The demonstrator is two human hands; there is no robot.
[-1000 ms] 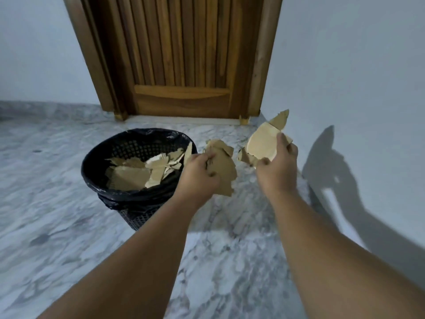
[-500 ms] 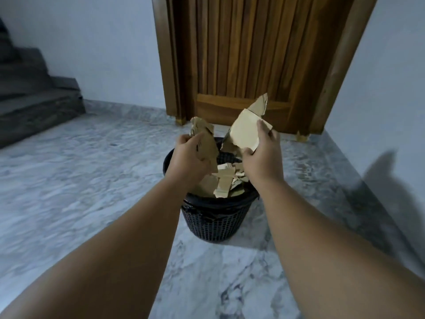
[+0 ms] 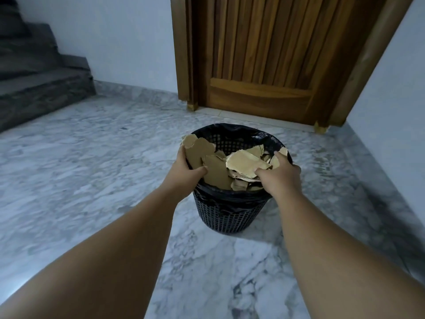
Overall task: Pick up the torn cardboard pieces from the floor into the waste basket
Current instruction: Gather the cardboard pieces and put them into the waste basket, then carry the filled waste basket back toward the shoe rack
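Left hand point(image 3: 187, 172): grips a tall cardboard piece point(image 3: 200, 155), thumb in front.
Right hand point(image 3: 281, 178): curls round pale cardboard pieces point(image 3: 245, 163) beside its thumb.
Waste basket point(image 3: 230, 217): directly beneath both hands, holding more scraps.

Both bare forearms reach forward, wrists bent downward; the left hand point(image 3: 187, 172) clasps a torn tan cardboard piece point(image 3: 213, 171) between thumb and curled fingers, while the right hand point(image 3: 280, 178), palm down, grips a paler torn cardboard scrap point(image 3: 243, 163) under its thumb

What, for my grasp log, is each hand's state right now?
Left hand: grips tall cardboard piece.
Right hand: grips pale cardboard piece.
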